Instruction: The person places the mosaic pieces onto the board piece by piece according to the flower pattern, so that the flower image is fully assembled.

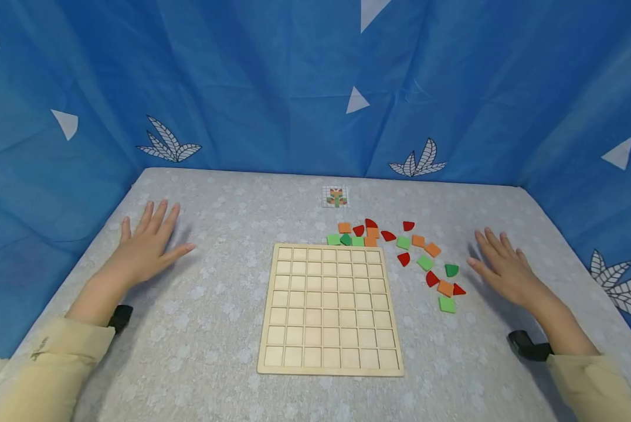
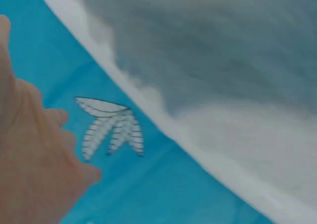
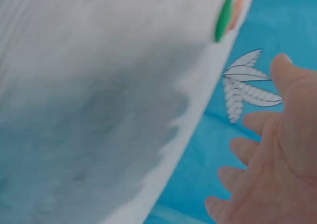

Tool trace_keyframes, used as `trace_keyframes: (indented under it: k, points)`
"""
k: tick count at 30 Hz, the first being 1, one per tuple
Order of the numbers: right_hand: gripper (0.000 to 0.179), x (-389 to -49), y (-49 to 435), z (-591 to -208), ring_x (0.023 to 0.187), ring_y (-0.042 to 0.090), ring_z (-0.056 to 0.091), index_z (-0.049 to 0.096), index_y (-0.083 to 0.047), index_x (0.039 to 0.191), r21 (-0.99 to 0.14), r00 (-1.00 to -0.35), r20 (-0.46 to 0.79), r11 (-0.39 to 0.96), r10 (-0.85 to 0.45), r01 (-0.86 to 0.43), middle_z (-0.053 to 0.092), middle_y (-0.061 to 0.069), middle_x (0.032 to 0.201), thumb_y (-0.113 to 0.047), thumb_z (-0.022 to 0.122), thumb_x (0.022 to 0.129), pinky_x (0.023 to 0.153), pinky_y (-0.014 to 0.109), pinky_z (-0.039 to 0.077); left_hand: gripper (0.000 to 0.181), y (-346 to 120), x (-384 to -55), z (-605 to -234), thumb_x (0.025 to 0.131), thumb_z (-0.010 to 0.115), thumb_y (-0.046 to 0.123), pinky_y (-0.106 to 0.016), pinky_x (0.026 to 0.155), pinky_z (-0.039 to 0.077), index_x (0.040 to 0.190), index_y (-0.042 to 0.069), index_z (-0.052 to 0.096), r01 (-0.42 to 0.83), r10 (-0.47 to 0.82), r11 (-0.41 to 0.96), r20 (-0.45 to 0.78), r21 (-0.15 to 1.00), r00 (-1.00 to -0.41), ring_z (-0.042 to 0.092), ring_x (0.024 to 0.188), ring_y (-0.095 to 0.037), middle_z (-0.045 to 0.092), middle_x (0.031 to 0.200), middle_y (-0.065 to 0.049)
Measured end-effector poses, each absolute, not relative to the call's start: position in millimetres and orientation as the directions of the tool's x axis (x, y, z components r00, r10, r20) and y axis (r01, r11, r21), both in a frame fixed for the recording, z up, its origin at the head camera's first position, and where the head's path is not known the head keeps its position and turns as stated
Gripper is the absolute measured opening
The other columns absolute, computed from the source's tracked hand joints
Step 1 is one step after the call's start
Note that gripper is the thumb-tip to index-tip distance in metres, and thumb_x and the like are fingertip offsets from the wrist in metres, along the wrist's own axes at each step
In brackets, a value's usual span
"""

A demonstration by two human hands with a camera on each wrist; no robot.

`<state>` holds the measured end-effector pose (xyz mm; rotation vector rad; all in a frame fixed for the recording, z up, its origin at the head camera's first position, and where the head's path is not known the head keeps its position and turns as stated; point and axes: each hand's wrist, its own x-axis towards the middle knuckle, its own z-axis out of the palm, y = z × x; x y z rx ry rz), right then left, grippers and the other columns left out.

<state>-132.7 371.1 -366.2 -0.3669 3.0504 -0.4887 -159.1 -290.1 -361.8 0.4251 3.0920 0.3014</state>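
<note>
My left hand (image 1: 145,249) hovers over the left side of the table, fingers spread and holding nothing. On the right side my right hand (image 1: 508,269) is held the same way, thumb toward the loose pieces. Between them lies a square wooden grid board (image 1: 330,310), its cells bare. Scattered behind and right of the board are flat pieces: an orange square (image 1: 432,249), a light green square (image 1: 447,305), a red quarter-round piece (image 1: 403,259), a dark green piece (image 1: 451,270) and several more. The right hand is nearest to a red piece (image 1: 458,289).
Behind the pieces lies a small gridded picture card (image 1: 335,197) with a flower-like pattern. The table (image 1: 210,351) wears a pale patterned cloth. Blue curtains (image 1: 273,88) with white leaf and triangle prints enclose its back and sides.
</note>
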Motion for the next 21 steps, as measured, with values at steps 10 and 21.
trace_keyframes:
  k: [10,21]
  points:
    - [0.050,-111,347,-338,0.113,0.047,0.044,0.046,0.003,0.134,-0.362,-0.946,0.138,0.874,-0.295,-0.325,0.042,0.028,0.133,-0.020,0.061,0.093,0.082,0.064,0.038,0.095,-242,-137,-334,0.090,0.057,0.050,-0.060,0.101,-0.013,0.151,0.011,-0.004,0.405,0.402,0.866,0.073,0.294,-0.913,-0.014,0.138,-0.030,-0.010,0.154,-0.014]
    - [0.021,-98,342,-366,0.072,0.013,0.054,0.066,-0.002,0.107,-0.724,-0.882,0.057,0.589,-0.468,-0.359,0.063,0.002,0.089,0.002,0.064,0.086,0.059,0.024,0.047,0.101,-188,-113,-360,0.081,0.069,0.048,-0.065,0.102,0.005,0.153,0.021,0.003,0.494,0.624,0.649,-0.034,0.578,-0.780,-0.004,0.138,-0.036,-0.002,0.155,-0.013]
